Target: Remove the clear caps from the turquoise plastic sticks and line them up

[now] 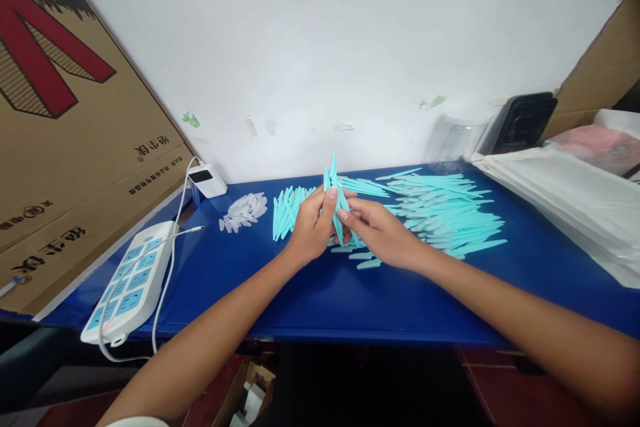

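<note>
Over the middle of the table, my left hand [314,223] is closed around a few slim turquoise plastic sticks [334,177], shaped like eyebrow razors, their tips pointing up and away. My right hand [379,230] meets it from the right, thumb and fingers pinching the lower part of a turquoise stick. The fingers partly hide how many sticks each hand holds. Left of my hands lies a row of turquoise sticks [286,211], and farther left a small heap of short whitish translucent pieces [243,211]. A large pile of turquoise sticks with paler ends [450,210] spreads to the right.
On the blue table [310,307], a white power strip [131,280] with cables lies at left, near a small white device [207,180]. A large cardboard box [90,127] leans there. At right are a clear container [457,137], a black object [523,121] and white bags [560,193].
</note>
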The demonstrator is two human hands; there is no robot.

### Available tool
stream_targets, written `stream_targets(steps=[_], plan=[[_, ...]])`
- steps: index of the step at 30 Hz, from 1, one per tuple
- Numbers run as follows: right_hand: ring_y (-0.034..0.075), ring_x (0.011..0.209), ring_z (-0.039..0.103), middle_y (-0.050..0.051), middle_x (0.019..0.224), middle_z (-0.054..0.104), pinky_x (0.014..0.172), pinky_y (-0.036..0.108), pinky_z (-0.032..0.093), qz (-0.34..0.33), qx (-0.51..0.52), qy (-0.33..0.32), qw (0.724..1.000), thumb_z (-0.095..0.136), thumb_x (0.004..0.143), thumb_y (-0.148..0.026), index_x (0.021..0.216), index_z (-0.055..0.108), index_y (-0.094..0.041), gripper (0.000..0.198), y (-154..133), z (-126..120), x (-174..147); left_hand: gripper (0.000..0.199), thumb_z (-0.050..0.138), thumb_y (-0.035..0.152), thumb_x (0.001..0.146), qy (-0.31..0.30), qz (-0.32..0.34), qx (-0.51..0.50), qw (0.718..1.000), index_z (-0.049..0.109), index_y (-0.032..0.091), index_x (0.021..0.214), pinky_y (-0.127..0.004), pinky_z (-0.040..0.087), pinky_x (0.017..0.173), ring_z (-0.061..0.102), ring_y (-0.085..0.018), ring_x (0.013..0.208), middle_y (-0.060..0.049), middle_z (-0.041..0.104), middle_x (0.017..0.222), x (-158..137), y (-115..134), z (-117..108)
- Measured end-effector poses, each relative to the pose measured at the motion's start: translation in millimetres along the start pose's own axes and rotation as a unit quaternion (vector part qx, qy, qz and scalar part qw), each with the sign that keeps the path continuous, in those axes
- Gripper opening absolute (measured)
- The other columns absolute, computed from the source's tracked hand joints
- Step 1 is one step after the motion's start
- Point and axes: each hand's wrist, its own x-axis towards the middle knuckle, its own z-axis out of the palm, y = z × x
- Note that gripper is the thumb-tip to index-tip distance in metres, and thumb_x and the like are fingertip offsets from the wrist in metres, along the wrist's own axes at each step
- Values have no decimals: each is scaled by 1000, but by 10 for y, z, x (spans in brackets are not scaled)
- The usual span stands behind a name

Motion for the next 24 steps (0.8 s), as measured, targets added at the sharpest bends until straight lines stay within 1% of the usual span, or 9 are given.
stream_targets(steps=[4, 7, 10, 13, 15, 16, 19, 21, 24], plan=[[19, 69, 55, -1, 68, 54, 71, 33, 47, -20, -94, 21, 995, 51, 104, -62, 72, 50, -22, 51, 16, -10, -8, 53, 47, 64, 105, 11, -6, 5, 1000, 76, 20, 108, -27, 42, 42, 54, -12, 45, -2, 63, 72, -11, -7, 22], [17, 64, 49, -2, 63, 49, 64, 31, 40, -27, -142, 30, 989, 48, 105, -63, 69, 49, -22, 54, 45, -13, -15, 51, 46, 63, 106, 15, 2, 19, 1000, 74, 20, 102, -28, 46, 48, 54, -13, 49, -1, 61, 69, -12, -18, 58], [17, 59, 53, -1, 62, 57, 61, 30, 37, -21, -204, 23, 978, 45, 107, -60, 68, 55, -21, 57, 62, -37, -22, 51, 42, 61, 108, 29, 36, 49, 998, 69, 20, 94, -31, 53, 66, 61, -15, 65, -4, 66, 80, 43, -28, 9], [19, 66, 65, 2, 75, 73, 66, 31, 41, -21, -239, 46, 970, 42, 109, -57, 76, 68, -21, 55, 78, -119, -9, 56, 33, 62, 109, 91, 39, 137, 986, 63, 20, 88, -31, 51, 71, 61, -17, 72, -5, 66, 80, 171, -49, -235], [21, 72, 69, 3, 84, 79, 68, 32, 43, -10, -254, 75, 964, 42, 110, -56, 80, 73, -22, 55, 104, -209, 14, 57, 29, 59, 110, 115, 1, 265, 957, 63, 20, 86, -32, 49, 70, 60, -19, 68, -4, 63, 73, 265, -86, -485], [21, 74, 70, 4, 86, 80, 68, 32, 43, -3, -266, 87, 960, 42, 109, -55, 80, 74, -22, 55, 122, -261, 29, 56, 29, 56, 110, 102, -29, 342, 934, 64, 20, 86, -34, 49, 73, 62, -22, 71, -5, 64, 71, 304, -114, -613], [23, 78, 72, 5, 90, 81, 70, 33, 43, 13, -305, 104, 947, 46, 108, -51, 77, 73, -22, 51, 185, -407, 74, 50, 35, 47, 108, 54, -135, 529, 836, 69, 18, 86, -41, 50, 82, 69, -32, 87, -14, 70, 80, 364, -216, -897], [23, 77, 71, 5, 88, 81, 70, 33, 44, 21, -322, 108, 940, 48, 107, -47, 75, 72, -22, 47, 219, -473, 96, 48, 38, 44, 106, 31, -183, 595, 782, 72, 15, 90, -45, 51, 85, 71, -38, 94, -21, 73, 90, 363, -275, -966], [23, 75, 71, 5, 83, 80, 70, 32, 43, 33, -332, 110, 936, 51, 105, -41, 72, 69, -22, 43, 235, -516, 110, 47, 41, 44, 104, 7, -218, 628, 747, 74, 12, 99, -47, 53, 84, 72, -41, 98, -26, 74, 100, 340, -307, -946]])
